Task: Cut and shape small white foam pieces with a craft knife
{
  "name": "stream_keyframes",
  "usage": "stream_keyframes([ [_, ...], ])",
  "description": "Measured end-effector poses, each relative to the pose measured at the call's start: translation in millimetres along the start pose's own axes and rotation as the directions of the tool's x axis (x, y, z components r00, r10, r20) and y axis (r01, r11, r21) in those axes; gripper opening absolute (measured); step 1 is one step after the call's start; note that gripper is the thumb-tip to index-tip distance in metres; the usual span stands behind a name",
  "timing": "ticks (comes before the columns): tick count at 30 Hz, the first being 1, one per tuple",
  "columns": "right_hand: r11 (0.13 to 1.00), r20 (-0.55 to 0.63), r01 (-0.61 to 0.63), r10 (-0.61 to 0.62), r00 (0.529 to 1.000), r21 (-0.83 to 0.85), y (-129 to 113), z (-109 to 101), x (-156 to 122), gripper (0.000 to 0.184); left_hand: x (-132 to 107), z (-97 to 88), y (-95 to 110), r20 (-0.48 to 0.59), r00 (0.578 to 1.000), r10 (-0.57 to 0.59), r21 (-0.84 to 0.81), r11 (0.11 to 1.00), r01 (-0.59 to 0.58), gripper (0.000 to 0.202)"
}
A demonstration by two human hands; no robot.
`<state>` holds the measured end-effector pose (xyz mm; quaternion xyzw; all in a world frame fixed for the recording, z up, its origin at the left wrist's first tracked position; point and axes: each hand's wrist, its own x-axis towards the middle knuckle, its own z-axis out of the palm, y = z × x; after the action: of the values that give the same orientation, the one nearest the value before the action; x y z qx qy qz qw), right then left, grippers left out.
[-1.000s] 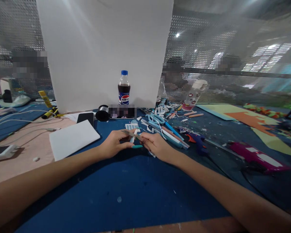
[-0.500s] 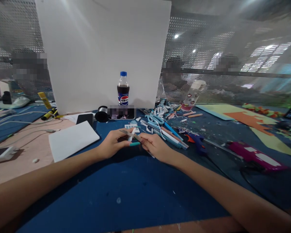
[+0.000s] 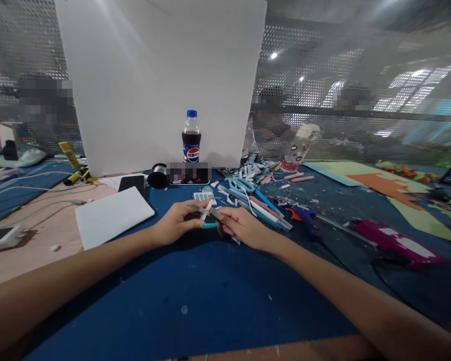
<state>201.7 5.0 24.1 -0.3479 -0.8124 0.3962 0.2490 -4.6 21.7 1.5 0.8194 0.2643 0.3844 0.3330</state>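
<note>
My left hand (image 3: 177, 220) pinches a narrow white strip (image 3: 207, 208), which stands slanted between thumb and fingers. At the tip of that thumb is a slim teal piece (image 3: 209, 226); whether it is held cannot be made out. My right hand (image 3: 242, 224) is closed round a thin, flat, grey blade-like tool (image 3: 205, 210). Its tip points left and crosses the white strip close to my left fingertips. The tool's other end is hidden in my right fingers. Both hands are close together above the blue mat (image 3: 180, 291).
Beyond my hands are light-blue scissors (image 3: 240, 185), pens, scraps, a cola bottle (image 3: 191, 143), a phone (image 3: 190, 175) and a black spool (image 3: 158, 176). White paper (image 3: 115, 217) is at left. A blue glue gun (image 3: 306, 220) and a magenta tool (image 3: 398, 243) with cords lie right.
The grey tool has shifted slightly right and now crosses the white strip more openly. The teal piece sits a little lower. Both hands have otherwise barely moved.
</note>
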Motion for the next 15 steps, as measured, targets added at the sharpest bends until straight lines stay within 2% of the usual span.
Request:
stream_keyframes([
  [6, 0.997, 0.046, -0.020, 0.016, 0.999, 0.072, -0.1, 2.1, -1.1, 0.039, -0.7, 0.5, -1.1, 0.000, 0.999, 0.051, -0.067, 0.996, -0.051, 0.043],
  [10, 0.990, 0.015, -0.023, 0.021, 1.000, 0.137, -0.7, 1.4, 0.6, 0.040, -0.5, 0.3, -0.8, -0.013, 0.999, 0.050, -0.052, 0.997, -0.051, 0.029],
  [12, 0.979, -0.039, -0.024, 0.032, 0.999, 0.204, -0.6, 0.3, 2.1, 0.040, -0.8, 0.6, 0.5, -0.043, 0.997, 0.056, -0.013, 0.998, -0.057, 0.031],
  [15, 0.964, -0.136, -0.011, 0.049, 0.990, 0.265, -0.9, -2.0, 3.2, 0.038, -1.9, 1.4, 2.7, -0.115, 0.988, 0.102, 0.171, 0.982, -0.082, 0.044],
])
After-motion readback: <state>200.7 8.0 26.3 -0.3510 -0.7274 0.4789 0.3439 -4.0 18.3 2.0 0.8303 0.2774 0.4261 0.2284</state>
